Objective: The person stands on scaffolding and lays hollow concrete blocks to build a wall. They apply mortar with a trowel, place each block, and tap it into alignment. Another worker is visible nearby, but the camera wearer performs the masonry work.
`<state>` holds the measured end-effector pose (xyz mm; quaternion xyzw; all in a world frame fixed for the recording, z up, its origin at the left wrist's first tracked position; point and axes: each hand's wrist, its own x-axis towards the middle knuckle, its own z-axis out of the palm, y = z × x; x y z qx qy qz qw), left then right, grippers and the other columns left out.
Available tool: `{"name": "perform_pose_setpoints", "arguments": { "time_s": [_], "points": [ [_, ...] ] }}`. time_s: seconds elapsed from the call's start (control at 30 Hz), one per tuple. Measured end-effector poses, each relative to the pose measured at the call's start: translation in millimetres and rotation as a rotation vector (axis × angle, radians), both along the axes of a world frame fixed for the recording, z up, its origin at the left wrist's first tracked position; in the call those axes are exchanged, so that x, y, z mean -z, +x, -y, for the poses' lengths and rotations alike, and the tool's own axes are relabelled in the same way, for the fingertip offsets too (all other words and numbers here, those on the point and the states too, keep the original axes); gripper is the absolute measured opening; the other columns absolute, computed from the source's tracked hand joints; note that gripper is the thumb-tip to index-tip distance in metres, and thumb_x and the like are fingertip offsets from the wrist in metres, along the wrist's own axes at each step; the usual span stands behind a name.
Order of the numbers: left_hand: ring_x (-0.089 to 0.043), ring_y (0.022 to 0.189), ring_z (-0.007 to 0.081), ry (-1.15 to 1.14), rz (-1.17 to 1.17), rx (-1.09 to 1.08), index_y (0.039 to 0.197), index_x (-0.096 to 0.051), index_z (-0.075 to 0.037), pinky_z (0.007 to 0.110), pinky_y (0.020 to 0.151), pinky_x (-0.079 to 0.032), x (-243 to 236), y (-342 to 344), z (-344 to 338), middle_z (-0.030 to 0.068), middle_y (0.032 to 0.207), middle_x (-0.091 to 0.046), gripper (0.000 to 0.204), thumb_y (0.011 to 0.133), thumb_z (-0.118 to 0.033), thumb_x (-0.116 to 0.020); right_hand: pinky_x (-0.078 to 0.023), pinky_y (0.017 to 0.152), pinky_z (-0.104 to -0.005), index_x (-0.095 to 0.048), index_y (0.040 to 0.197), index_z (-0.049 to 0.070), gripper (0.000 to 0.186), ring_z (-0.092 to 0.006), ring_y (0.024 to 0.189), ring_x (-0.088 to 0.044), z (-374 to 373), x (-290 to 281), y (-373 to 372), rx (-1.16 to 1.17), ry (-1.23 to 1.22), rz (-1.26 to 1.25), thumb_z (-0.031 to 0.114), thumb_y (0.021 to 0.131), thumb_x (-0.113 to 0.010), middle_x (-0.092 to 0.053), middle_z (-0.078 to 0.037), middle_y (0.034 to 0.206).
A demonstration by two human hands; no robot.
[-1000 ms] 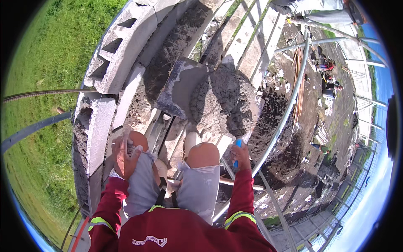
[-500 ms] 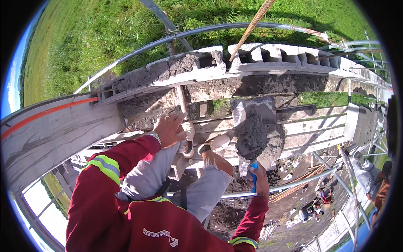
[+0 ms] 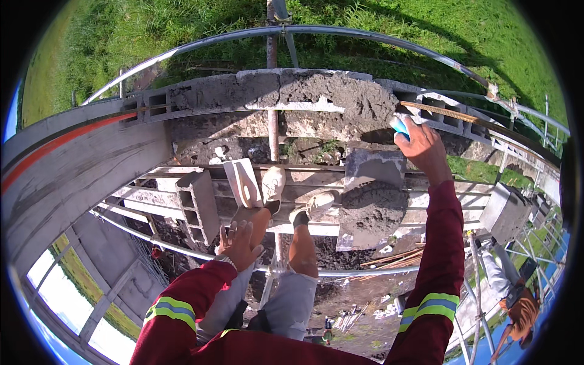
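My right hand [image 3: 422, 149] is closed around the blue handle of a trowel [image 3: 399, 126] at the top of the block wall [image 3: 146, 106]. The trowel's blade is mostly hidden by the hand and mortar. Just left of it, wet grey mortar [image 3: 365, 100] covers the wall's top. Nearer to me, a mortar board [image 3: 359, 165] carries a heap of mortar [image 3: 374, 210]. My left hand [image 3: 239, 243] holds nothing and lies at my left knee, fingers spread.
A steel bar [image 3: 462, 112] slants over the wall near my right hand. Hollow blocks [image 3: 198, 207] stand on the planks [image 3: 438, 210] at left, and another block [image 3: 505, 207] at right. Scaffold pipes [image 3: 340, 30] run beyond the wall. Another person [image 3: 517, 298] is at lower right.
My right hand has moved with the trowel from the board up to the wall. Mortar now covers blocks where open cells showed. My left hand has dropped back to my knee; the view has shifted.
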<state>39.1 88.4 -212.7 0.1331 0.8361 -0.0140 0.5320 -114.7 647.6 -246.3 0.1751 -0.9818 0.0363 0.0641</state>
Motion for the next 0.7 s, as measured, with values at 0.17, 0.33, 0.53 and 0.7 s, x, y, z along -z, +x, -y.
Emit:
{"name": "perform_pose_setpoints", "arguments": {
  "time_s": [0.17, 0.33, 0.53, 0.7],
  "points": [
    [-0.025, 0.158, 0.0434, 0.010, -0.003, -0.084, 0.165, -0.029, -0.005, 0.068, 0.128, -0.009, 10, 40, 13, 0.0178, 0.170, -0.029, 0.091, 0.096, -0.055, -0.061, -0.056, 0.082, -0.0456, -0.069, 0.128, 0.010, 0.040, -0.0329, 0.085, -0.070, 40, 36, 2, 0.186, 0.120, -0.073, 0.032, 0.095, -0.068, -0.072, -0.014, 0.101],
    [-0.027, 0.157, 0.0424, -0.032, 0.000, -0.158, 0.164, -0.030, -0.006, 0.068, 0.128, -0.012, 13, 62, 16, 0.0170, 0.168, -0.030, 0.090, 0.094, -0.052, -0.062, -0.059, 0.081, -0.0504, -0.067, 0.128, 0.001, 0.042, -0.0419, 0.095, -0.073, 141, 7, 86, 0.827, -0.162, 0.360, 0.030, 0.097, -0.066, -0.073, -0.023, 0.113],
    [-0.029, 0.157, 0.0384, -0.137, 0.041, -0.137, 0.166, -0.028, -0.008, 0.069, 0.127, -0.015, 18, 74, 10, 0.0144, 0.169, -0.032, 0.094, 0.093, -0.051, -0.068, -0.056, 0.096, -0.0503, -0.063, 0.135, -0.002, 0.054, -0.0464, 0.110, -0.070, 239, 52, 91, 1.000, -0.460, 0.492, 0.033, 0.096, -0.071, -0.071, -0.028, 0.123],
    [-0.029, 0.157, 0.0360, -0.110, 0.073, -0.157, 0.165, -0.029, -0.008, 0.069, 0.127, -0.016, 18, 76, 14, 0.0128, 0.169, -0.033, 0.090, 0.094, -0.047, -0.067, -0.056, 0.086, -0.0535, -0.066, 0.127, -0.003, 0.049, -0.0469, 0.100, -0.071, 140, 37, 91, 1.008, -0.243, 0.599, 0.036, 0.098, -0.065, -0.073, -0.027, 0.109]
  ]
}}
